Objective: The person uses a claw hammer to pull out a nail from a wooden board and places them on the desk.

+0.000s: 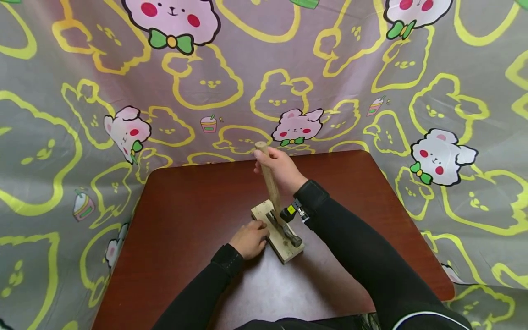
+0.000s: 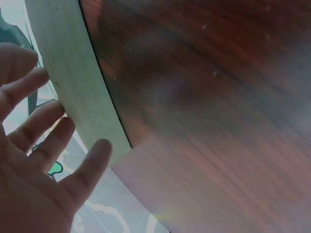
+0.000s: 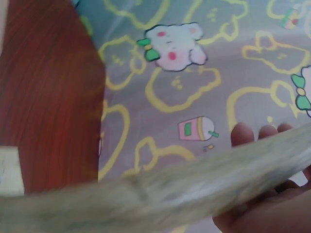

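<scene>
My right hand [image 1: 282,169] grips a claw hammer [image 1: 270,183] near the top end of its wooden handle. The handle stands up, leaning slightly away from me, and its dark metal head [image 1: 294,238] lies along a pale wooden block [image 1: 288,255]. In the right wrist view the fingers [image 3: 242,134] wrap around the handle [image 3: 160,177]. At the block's left side is my left hand [image 1: 249,239], its fingertips at the edge. The left wrist view shows that hand [image 2: 43,165] with fingers spread and loosely bent against the block's side [image 2: 73,63].
The block lies on a reddish-brown table [image 1: 198,206] with rounded corners. A patterned cloth [image 1: 231,91] with cartoon animals hangs behind and around the table. A small device with a yellow mark [image 1: 291,210] is strapped at the right wrist.
</scene>
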`<move>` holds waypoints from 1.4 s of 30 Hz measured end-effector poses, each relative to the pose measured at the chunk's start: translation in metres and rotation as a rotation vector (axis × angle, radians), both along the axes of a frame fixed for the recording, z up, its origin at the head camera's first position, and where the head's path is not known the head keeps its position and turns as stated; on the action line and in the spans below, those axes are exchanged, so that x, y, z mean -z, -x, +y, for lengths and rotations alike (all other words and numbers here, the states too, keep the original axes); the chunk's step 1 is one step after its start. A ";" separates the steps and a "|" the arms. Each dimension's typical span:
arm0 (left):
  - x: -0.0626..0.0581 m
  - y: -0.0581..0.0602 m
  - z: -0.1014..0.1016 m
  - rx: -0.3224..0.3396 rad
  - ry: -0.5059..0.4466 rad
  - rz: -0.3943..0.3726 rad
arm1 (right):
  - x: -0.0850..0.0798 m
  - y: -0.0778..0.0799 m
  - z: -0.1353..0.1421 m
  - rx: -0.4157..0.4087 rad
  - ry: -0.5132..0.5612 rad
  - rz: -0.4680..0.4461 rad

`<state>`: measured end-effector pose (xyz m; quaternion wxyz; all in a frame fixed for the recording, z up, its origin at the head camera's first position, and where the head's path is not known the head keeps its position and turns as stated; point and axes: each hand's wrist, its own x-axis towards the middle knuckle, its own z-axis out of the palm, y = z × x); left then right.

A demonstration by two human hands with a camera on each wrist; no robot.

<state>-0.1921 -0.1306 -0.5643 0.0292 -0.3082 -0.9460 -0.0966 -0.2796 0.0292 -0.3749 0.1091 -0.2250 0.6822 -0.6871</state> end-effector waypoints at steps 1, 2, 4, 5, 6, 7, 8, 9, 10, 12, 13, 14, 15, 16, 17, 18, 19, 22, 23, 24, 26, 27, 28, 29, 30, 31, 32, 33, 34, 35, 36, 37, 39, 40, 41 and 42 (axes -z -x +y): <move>0.002 0.001 0.000 0.005 0.003 0.013 | -0.001 0.001 -0.002 -0.019 0.058 -0.034; 0.003 0.002 -0.001 0.008 0.004 0.023 | -0.002 0.001 -0.003 -0.035 0.109 -0.067; 0.006 0.005 -0.003 0.007 0.010 0.031 | -0.003 0.001 -0.006 -0.045 0.174 -0.129; 0.008 0.006 -0.003 0.003 0.019 0.031 | -0.004 0.001 -0.007 -0.045 0.202 -0.156; 0.010 0.007 -0.004 -0.003 0.028 0.029 | -0.004 0.001 -0.008 -0.039 0.217 -0.178; 0.012 0.008 -0.005 -0.014 0.032 0.025 | -0.004 0.001 -0.009 -0.031 0.222 -0.195; 0.014 0.009 -0.006 -0.030 0.035 0.017 | -0.003 0.001 -0.010 -0.020 0.219 -0.208; 0.015 0.010 -0.006 -0.046 0.027 0.008 | -0.003 0.001 -0.011 -0.013 0.220 -0.220; 0.018 0.010 -0.006 -0.063 0.021 -0.003 | -0.003 0.001 -0.012 -0.006 0.215 -0.224; 0.024 0.010 -0.007 -0.097 0.019 -0.025 | -0.001 0.001 -0.013 0.001 0.192 -0.215; 0.028 0.010 -0.007 -0.112 0.022 -0.040 | 0.001 0.000 -0.013 0.004 0.178 -0.206; 0.033 0.010 -0.007 -0.125 0.029 -0.054 | 0.001 -0.001 -0.013 0.011 0.170 -0.200; 0.037 0.009 -0.007 -0.136 0.040 -0.072 | 0.002 -0.002 -0.014 0.015 0.167 -0.196; 0.041 0.008 -0.007 -0.148 0.062 -0.094 | 0.004 -0.003 -0.014 0.022 0.156 -0.187; 0.045 0.007 -0.006 -0.157 0.078 -0.110 | 0.004 -0.003 -0.014 0.032 0.153 -0.181; 0.047 0.007 -0.006 -0.161 0.082 -0.123 | 0.005 -0.004 -0.014 0.046 0.153 -0.179; 0.049 0.006 -0.005 -0.162 0.081 -0.129 | 0.006 -0.004 -0.015 0.066 0.160 -0.181; 0.049 0.007 -0.001 -0.156 0.076 -0.131 | 0.008 -0.003 -0.016 0.123 0.215 -0.197; 0.048 0.007 0.001 -0.153 0.079 -0.125 | 0.007 -0.003 -0.016 0.145 0.242 -0.205; 0.047 0.008 0.002 -0.151 0.091 -0.120 | 0.007 -0.003 -0.016 0.164 0.265 -0.211; 0.043 0.010 0.004 -0.148 0.119 -0.107 | 0.006 -0.003 -0.015 0.196 0.303 -0.208; 0.041 0.010 0.005 -0.149 0.123 -0.102 | 0.005 -0.003 -0.014 0.210 0.305 -0.196; 0.040 0.011 0.005 -0.150 0.131 -0.094 | 0.004 -0.003 -0.014 0.222 0.305 -0.180; 0.039 0.012 0.005 -0.151 0.130 -0.086 | 0.004 -0.004 -0.013 0.235 0.301 -0.161; 0.039 0.012 0.005 -0.155 0.132 -0.083 | 0.003 -0.005 -0.012 0.243 0.296 -0.140; 0.039 0.013 0.004 -0.159 0.131 -0.077 | 0.002 -0.006 -0.011 0.253 0.288 -0.121; 0.039 0.014 0.003 -0.166 0.131 -0.080 | 0.002 -0.007 -0.010 0.257 0.278 -0.100; 0.040 0.015 0.002 -0.175 0.135 -0.087 | 0.002 -0.009 -0.009 0.258 0.272 -0.085; 0.041 0.015 0.001 -0.180 0.131 -0.090 | 0.002 -0.010 -0.008 0.259 0.268 -0.073; 0.042 0.015 -0.001 -0.186 0.125 -0.094 | 0.002 -0.011 -0.007 0.256 0.272 -0.065; 0.042 0.016 -0.001 -0.191 0.120 -0.097 | 0.002 -0.012 -0.007 0.253 0.271 -0.053; 0.042 0.016 -0.002 -0.192 0.107 -0.097 | 0.002 -0.013 -0.007 0.251 0.270 -0.044; 0.040 0.017 -0.001 -0.190 0.084 -0.099 | 0.002 -0.016 -0.006 0.248 0.282 -0.027; 0.039 0.018 0.000 -0.186 0.076 -0.098 | 0.002 -0.017 -0.006 0.248 0.285 -0.016; 0.039 0.019 0.001 -0.184 0.079 -0.102 | 0.002 -0.019 -0.006 0.246 0.296 -0.012; 0.038 0.019 0.002 -0.182 0.079 -0.105 | 0.002 -0.020 -0.005 0.246 0.304 -0.007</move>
